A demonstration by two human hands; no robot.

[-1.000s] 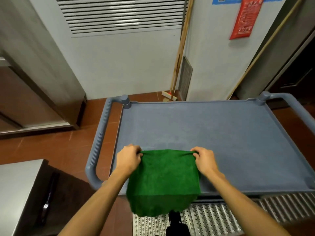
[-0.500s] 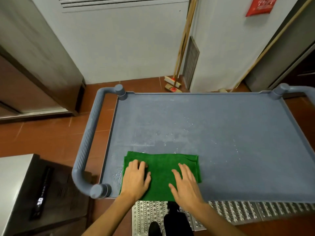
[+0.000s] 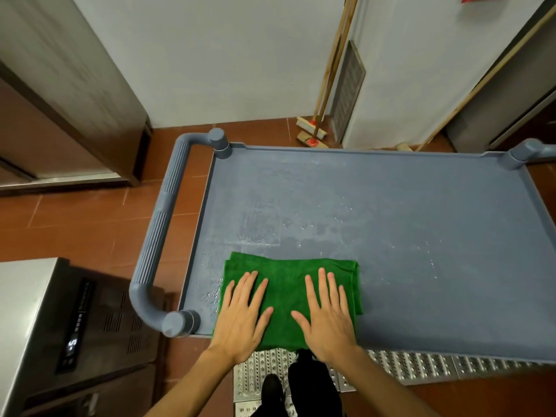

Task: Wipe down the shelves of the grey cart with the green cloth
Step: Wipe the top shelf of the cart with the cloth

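Cloth (image 3: 288, 288) now laid flat on cart shelf (image 3: 406, 236); our left hand (image 3: 243, 314), right hand (image 3: 326, 314) spread flat, gripping nothing. Soft, light: press palms mid-cloth.

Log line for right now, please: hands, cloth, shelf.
left hand: flat on green cloth | right hand: flat on cloth | cloth: folded, near-left of top shelf | shelf: water droplets visible

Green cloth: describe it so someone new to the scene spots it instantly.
Find the big grey cart filling the middle of the view. On its top shelf, at the near left corner beside the ribbed handle, lies the green cloth, folded flat, under the left hand and right hand. It is the only green thing in view.
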